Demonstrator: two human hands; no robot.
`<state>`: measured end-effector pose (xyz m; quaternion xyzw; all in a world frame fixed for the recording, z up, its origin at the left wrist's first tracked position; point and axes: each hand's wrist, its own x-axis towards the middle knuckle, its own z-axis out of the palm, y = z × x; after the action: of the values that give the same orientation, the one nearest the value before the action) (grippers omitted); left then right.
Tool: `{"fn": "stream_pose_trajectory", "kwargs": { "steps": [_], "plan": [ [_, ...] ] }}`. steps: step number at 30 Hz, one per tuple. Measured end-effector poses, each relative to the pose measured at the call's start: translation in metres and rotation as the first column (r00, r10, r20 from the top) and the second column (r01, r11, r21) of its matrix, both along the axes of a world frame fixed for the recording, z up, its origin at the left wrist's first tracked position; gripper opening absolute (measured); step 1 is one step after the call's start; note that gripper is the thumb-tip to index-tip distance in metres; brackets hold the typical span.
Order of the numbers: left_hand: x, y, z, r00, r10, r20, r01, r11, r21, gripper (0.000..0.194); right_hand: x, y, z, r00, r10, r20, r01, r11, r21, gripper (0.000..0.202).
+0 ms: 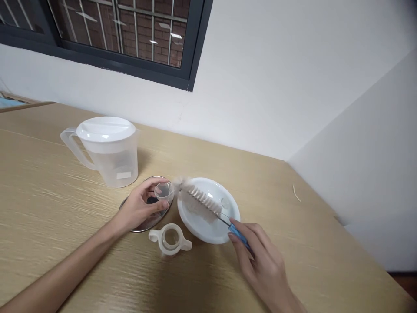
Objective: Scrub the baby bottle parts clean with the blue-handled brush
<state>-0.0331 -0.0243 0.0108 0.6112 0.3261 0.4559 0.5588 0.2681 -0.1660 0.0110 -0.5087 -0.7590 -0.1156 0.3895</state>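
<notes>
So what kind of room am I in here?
Probably a plain indoor room, home or office: there's a barred window in a white wall, and a wood-look table against it.

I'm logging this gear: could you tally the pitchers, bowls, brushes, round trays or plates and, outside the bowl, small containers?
Pitcher: 1
Bowl: 1
Bottle brush: 1
Round tray or plate: 1
Small containers: 2 (clear container in left hand, two-handled container)
Total: 6
</notes>
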Motion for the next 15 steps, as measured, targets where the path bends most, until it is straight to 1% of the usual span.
{"fn": "stream_pose_trajectory", "kwargs": {
  "steps": [3, 5, 8, 12, 13, 15],
  "plan": [
    [-0.002, -0.001, 0.001, 0.999, 0.014, 0.03, -0.012, 0.998, -0.065, 0.055, 0.007, 0.004, -0.002, 0.998, -0.064, -0.014, 0.064, 0.998, 0.004, 0.035],
    [-0.002, -0.001, 0.001, 0.998, 0.009, 0.058, -0.004, 0.996, -0.094, 0.055, 0.01, 0.006, -0.002, 0.996, -0.085, -0.025, 0.085, 0.996, 0.008, 0.031],
    [0.0, -0.002, 0.003, 0.995, -0.012, 0.1, 0.024, 0.991, -0.128, 0.056, 0.008, 0.004, 0.001, 0.998, -0.058, -0.038, 0.059, 0.998, 0.031, 0.033],
    [0.003, -0.002, 0.003, 0.987, -0.037, 0.157, 0.056, 0.991, -0.118, 0.054, 0.0, 0.0, 0.005, 0.999, 0.036, -0.008, -0.036, 0.999, 0.025, 0.044],
    [0.003, -0.002, 0.003, 0.985, -0.048, 0.164, 0.07, 0.989, -0.131, 0.055, -0.001, 0.0, 0.005, 0.999, 0.036, -0.001, -0.036, 0.999, 0.02, 0.044],
    [0.003, -0.003, 0.003, 0.983, -0.065, 0.172, 0.095, 0.98, -0.174, 0.058, 0.001, 0.002, 0.003, 1.0, -0.003, 0.002, 0.003, 1.0, 0.019, 0.04]
  ]
}}
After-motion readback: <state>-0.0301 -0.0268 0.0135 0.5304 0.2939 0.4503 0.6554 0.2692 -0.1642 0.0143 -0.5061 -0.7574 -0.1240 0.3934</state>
